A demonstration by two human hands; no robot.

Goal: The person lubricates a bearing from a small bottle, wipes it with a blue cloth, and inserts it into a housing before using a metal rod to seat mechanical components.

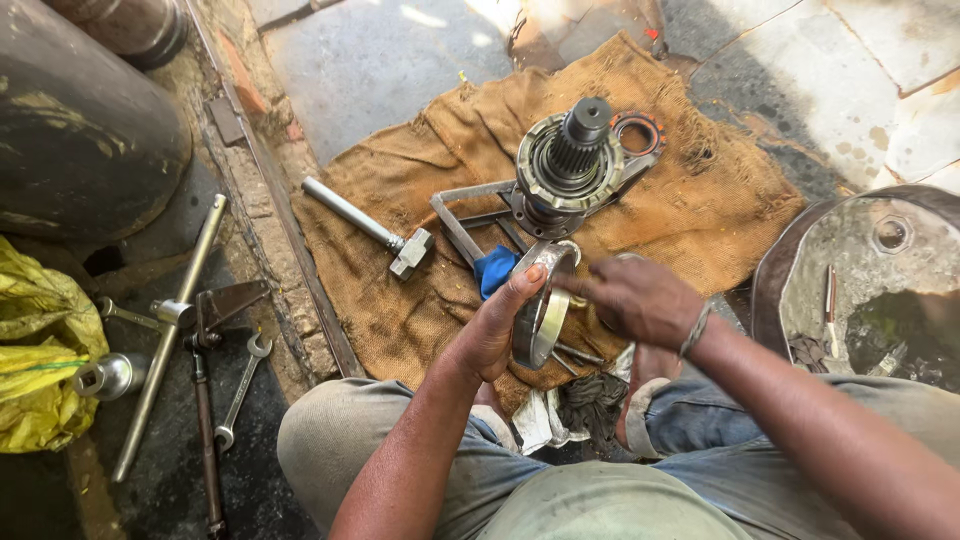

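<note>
— What has the person got there?

— A metal ring (543,305), stood on edge just above the knees. The left hand (497,325) is clamped around its near side, thumb pressed along the rim. The right hand (640,298) is at the ring's far edge, fingers curled together; whether they pinch the ring or something small I cannot tell.

— And beyond it?

— A sack cloth (700,190) spread on the floor. On it stands a splined shaft (572,160) in a round flange, with a dark ring with orange marks (640,130) just beside it, a hammer (372,228) to the left and a blue rag (495,270) near the left hand's thumb.

— Any containers?

— An open drum (790,260) at the right; inside I make out a thin tool and some dark clutter, too murky to name. At the far left, a yellow bag (35,350), with a socket (108,376) and wrenches (240,385) lying beside it on the floor.
</note>
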